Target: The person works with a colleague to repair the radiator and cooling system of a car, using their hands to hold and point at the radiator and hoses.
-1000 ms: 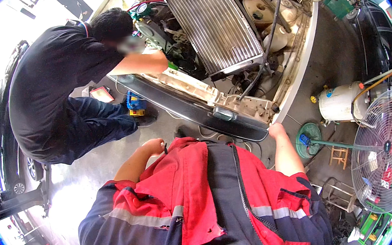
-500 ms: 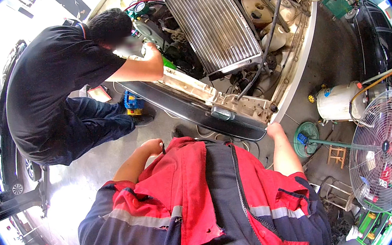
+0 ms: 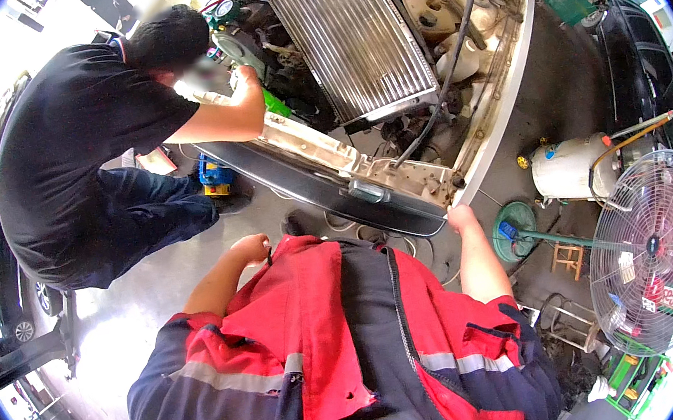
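Note:
My left hand (image 3: 252,249) is closed in front of my jacket, with a small dark thing at its edge that I cannot make out. At the right front corner of the car, my right hand (image 3: 461,218) meets the end of the black bumper (image 3: 326,188) and the white fender (image 3: 498,100). Its fingers are mostly hidden, so whether it grips the edge does not show. Behind the bumper lies the open engine bay, where a ribbed metal radiator (image 3: 346,39) stands tilted. A dark rod (image 3: 453,64) slants up beside it.
A person in black (image 3: 89,147) leans over the bay at the left, arm near a green part (image 3: 275,103). A blue and yellow tool (image 3: 215,176) is by their feet. On the right are a round fan (image 3: 654,248), white tank (image 3: 571,170) and small wooden stool (image 3: 568,260).
The whole view has shifted slightly, so the car, the person and the fan sit a little further left. Both my hands keep nearly the same places; the person still leans over the bay.

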Available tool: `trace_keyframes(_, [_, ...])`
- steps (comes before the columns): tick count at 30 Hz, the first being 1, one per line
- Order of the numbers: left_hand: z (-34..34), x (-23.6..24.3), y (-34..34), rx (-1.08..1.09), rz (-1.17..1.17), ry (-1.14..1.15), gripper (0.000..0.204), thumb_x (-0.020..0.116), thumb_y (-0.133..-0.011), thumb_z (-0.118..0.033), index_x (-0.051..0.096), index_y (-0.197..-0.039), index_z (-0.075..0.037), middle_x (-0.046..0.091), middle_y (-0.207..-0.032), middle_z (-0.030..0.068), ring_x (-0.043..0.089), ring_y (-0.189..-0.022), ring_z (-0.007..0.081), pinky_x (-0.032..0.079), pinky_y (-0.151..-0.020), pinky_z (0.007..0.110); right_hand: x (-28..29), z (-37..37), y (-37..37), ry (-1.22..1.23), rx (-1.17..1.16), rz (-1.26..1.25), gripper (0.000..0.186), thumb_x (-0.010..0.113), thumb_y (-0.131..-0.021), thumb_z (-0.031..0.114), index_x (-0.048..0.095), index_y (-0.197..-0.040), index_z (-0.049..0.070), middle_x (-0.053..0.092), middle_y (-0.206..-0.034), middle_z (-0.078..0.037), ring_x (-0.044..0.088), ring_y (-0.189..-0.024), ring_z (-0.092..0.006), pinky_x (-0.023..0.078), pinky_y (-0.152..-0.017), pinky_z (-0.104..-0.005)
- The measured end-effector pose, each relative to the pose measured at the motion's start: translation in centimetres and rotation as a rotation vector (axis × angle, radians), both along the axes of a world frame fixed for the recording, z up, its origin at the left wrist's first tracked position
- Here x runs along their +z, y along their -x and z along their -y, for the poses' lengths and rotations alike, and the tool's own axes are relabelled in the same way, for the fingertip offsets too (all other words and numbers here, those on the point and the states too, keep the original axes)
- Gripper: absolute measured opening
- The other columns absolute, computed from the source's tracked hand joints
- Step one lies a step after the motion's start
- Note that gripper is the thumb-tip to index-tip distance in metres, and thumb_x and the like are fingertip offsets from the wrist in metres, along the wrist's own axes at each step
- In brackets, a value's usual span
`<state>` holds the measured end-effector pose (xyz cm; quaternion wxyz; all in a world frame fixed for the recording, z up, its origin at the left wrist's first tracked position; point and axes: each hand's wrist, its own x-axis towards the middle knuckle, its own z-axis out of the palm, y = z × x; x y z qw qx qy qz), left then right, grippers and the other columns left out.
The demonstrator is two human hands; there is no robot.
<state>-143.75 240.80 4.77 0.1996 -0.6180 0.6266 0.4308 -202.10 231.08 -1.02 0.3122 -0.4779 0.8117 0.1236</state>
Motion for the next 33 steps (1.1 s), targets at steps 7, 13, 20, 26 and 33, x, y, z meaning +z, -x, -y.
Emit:
trace_keyframes(7, [5.5,2.6,3.3,0.067,-0.183,0.134,0.035,0.052,-0.088,-0.033,0.062,-0.109,-0.006,0.066,-0.102,0.0207,0.062,-0.098,0.0382,0.049,-0.085,0.046,3.7,4.5,1.2,0.63,-0.526,0.101,0.082,0.05,-0.088,0.059,0.049,-0.117,-0.018,0.055,-0.119,-0.036,0.053,-0.116,-0.0438,0.043,-0.097,-0.0438])
trace_keyframes(13, [13.8,5.6,9.4,0.054,-0.332,0.334,0.033,0.055,-0.089,-0.028,0.06,-0.113,-0.006,0.066,-0.098,0.0186,0.063,-0.095,0.0353,0.05,-0.084,0.043,5.0,7.7,-4.4,0.565,-0.643,-0.129,0.074,0.038,-0.094,0.056,0.049,-0.119,-0.013,0.054,-0.12,-0.032,0.055,-0.108,-0.0439,0.044,-0.092,-0.05])
trace_keyframes(20, [25.0,6.6,17.3,0.169,-0.468,0.428,0.036,0.057,-0.087,-0.027,0.057,-0.118,-0.01,0.066,-0.093,0.0186,0.063,-0.089,0.0386,0.05,-0.079,0.046,3.1,7.0,-2.6,0.678,-0.628,-0.223,0.066,0.036,-0.096,0.054,0.052,-0.118,-0.006,0.056,-0.118,-0.028,0.055,-0.106,-0.0435,0.043,-0.087,-0.0512])
trace_keyframes(26, [31.5,5.3,21.1,0.215,-0.519,0.497,0.058,0.057,-0.087,-0.027,0.039,-0.14,-0.011,0.066,-0.091,0.0225,0.064,-0.084,0.0395,0.051,-0.077,0.047,2.8,7.6,-3.5,0.794,-0.603,-0.147,0.062,0.039,-0.097,0.048,0.052,-0.115,-0.011,0.055,-0.114,-0.033,0.052,-0.107,-0.0463,0.04,-0.091,-0.0486])
trace_keyframes(33, [34.7,1.3,24.4,0.187,-0.492,0.598,0.069,0.054,-0.088,-0.027,0.023,-0.148,-0.01,0.065,-0.08,0.0223,0.064,-0.075,0.0389,0.051,-0.07,0.048,2.3,7.4,-3.4,0.756,-0.512,-0.293,0.064,0.042,-0.097,0.048,0.049,-0.112,-0.014,0.055,-0.105,-0.037,0.052,-0.099,-0.0499,0.039,-0.089,-0.0503])
